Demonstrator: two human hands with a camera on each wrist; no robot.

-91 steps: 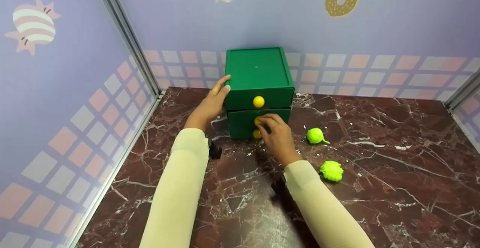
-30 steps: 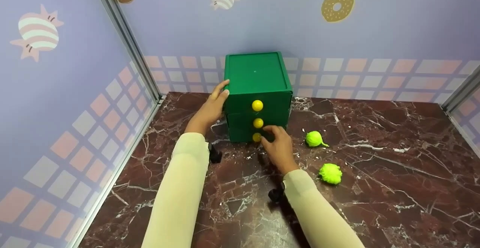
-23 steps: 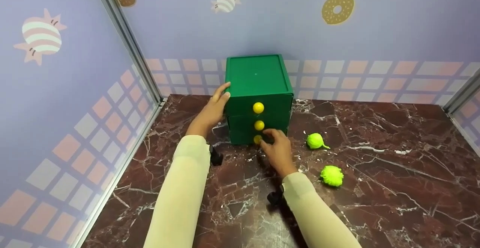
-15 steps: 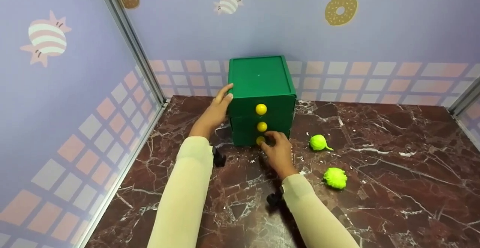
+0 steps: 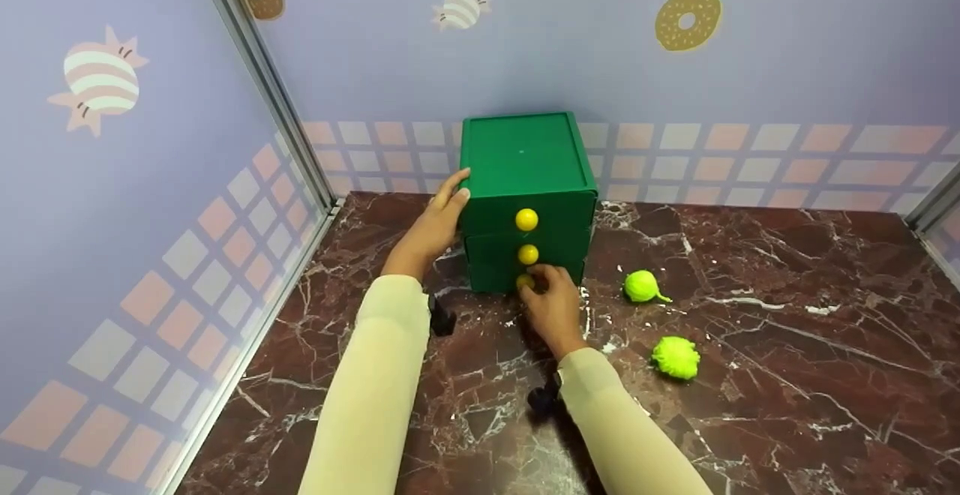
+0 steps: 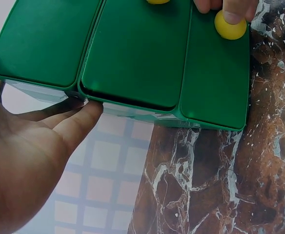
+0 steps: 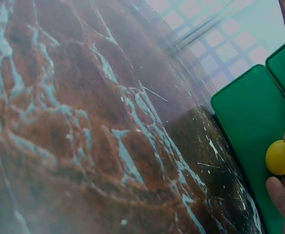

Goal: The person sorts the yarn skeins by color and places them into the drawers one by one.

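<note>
A green box with drawers stands near the back wall, its front bearing three yellow round knobs in a column. My left hand rests along the box's left side, thumb near the top front corner and fingers extended against the wall of it. My right hand pinches the bottom knob between thumb and fingers. Above it sit the middle knob and the top knob, both untouched. All the drawer fronts look pushed in. The left wrist view shows a fingertip on the bottom knob.
Right of the box, on the dark red marbled table, lie a smooth lime-green ball with a tail and a shaggy lime-green ball. Patterned walls enclose the back and the left side.
My right hand has moved down from the middle knob to the bottom knob and pinches it. The gap under the top drawer has gone. My left hand stays on the box.
</note>
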